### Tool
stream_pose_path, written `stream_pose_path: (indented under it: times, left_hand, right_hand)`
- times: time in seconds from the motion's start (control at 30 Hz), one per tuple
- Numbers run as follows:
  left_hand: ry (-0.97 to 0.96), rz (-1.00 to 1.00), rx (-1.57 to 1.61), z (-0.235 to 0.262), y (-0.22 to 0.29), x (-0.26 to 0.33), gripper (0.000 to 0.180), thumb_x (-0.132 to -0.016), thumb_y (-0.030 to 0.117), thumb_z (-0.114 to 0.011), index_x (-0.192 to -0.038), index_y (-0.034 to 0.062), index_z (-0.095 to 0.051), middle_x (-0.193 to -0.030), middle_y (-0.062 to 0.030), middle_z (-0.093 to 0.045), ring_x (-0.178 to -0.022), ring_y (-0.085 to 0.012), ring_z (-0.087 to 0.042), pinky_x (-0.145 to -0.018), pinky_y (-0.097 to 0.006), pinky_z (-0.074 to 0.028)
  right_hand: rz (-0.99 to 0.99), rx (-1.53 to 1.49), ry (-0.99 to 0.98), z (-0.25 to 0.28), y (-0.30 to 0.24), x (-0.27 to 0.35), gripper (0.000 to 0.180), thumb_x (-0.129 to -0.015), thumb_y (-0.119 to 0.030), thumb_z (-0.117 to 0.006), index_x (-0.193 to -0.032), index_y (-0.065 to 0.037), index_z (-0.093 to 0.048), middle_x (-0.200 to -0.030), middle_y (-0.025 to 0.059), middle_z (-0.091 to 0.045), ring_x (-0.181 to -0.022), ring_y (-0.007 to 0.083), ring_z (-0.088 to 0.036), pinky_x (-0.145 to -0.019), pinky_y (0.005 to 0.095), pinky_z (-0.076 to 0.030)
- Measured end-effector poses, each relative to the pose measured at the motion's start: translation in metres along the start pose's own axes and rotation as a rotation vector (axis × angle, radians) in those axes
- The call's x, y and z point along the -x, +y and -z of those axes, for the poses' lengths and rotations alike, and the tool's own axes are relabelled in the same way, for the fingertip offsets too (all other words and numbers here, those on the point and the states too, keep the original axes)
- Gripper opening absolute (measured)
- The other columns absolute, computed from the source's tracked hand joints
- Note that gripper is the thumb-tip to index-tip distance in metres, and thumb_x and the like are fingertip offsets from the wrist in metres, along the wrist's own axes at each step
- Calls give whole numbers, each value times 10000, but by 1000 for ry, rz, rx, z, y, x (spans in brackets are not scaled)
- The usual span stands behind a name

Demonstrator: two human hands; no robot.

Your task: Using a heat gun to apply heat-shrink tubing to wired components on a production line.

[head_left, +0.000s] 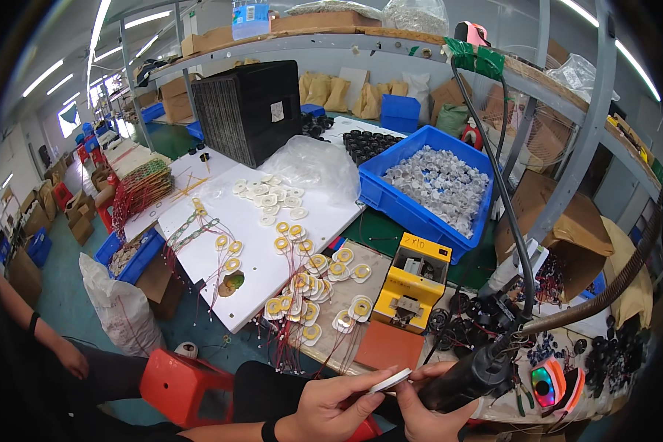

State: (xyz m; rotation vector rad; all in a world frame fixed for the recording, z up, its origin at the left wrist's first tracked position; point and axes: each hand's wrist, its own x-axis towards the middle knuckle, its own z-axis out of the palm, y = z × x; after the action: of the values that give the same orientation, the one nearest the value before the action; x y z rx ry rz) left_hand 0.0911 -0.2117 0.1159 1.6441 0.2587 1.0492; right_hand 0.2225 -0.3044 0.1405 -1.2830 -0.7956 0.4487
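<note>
My left hand pinches a thin white rounded plate between thumb and fingers, tilted and seen nearly edge-on. My right hand has its thumb and fingertips closed at the plate's other end. A black cylindrical tool hangs in front of my right hand and hides part of it. Just beyond the hands lies an orange-brown pad, with a yellow box-shaped device behind it. To their left are several white plates with yellow rings and thin red wires.
A blue crate of small clear pieces stands behind the device. Plain white plates lie on a white board. A black stack rises farther back. At right are pliers and a flexible hose. A co-worker's hand shows at left, near a red stool.
</note>
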Motion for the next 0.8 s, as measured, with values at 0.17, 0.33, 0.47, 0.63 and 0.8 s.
stream_pose_path:
  times: [0.17, 0.33, 0.47, 0.63, 0.8]
  left_hand:
    - [75, 120, 282, -9, -3, 6, 336, -1088, 68, -601, -1381, -92, -636, -1274, -167, -742, -1106, -207, -729, -944, -303, -573]
    - [88, 145, 300, -9, -13, 10, 342, -1088, 67, -603, -1389, -92, -628, -1277, -160, -740, -1114, -192, -720, -957, -302, -567]
    - [33, 104, 293, -6, -8, 8, 328, -1090, 86, -609, -1360, -96, -639, -1230, -140, -751, -1069, -168, -723, -934, -290, -570]
    - [84, 377, 292, -2, 2, 4, 287, -1088, 97, -617, -1298, -93, -661, -1150, -114, -759, -996, -146, -722, -879, -277, -574]
    - [102, 447, 399, -6, 2, 7, 257, -1085, 121, -635, -1259, -63, -685, -1083, -92, -759, -951, -137, -718, -850, -274, -577]
  right_hand:
    - [11, -12, 7, 0, -1, -1, 322, -860, 98, -824, -1117, 17, -647, -1003, 87, -719, -902, 166, -715, -807, 314, -588]
    - [10, -24, -9, -1, 0, -1, 302, -864, 102, -817, -1100, 11, -652, -992, 82, -719, -891, 168, -715, -808, 315, -588]
    - [1, -8, -27, -2, -3, -4, 286, -867, 101, -815, -1086, 8, -655, -981, 77, -720, -884, 164, -714, -807, 314, -587]
    - [-73, -37, -84, 3, -3, -10, 270, -875, 15, -852, -1066, 5, -661, -985, 82, -731, -866, 150, -716, -786, 310, -586]
    - [-269, -112, -154, 8, -7, -18, 315, -907, -94, -847, -1129, 24, -657, -971, 64, -706, -845, 144, -679, -772, 326, -572]
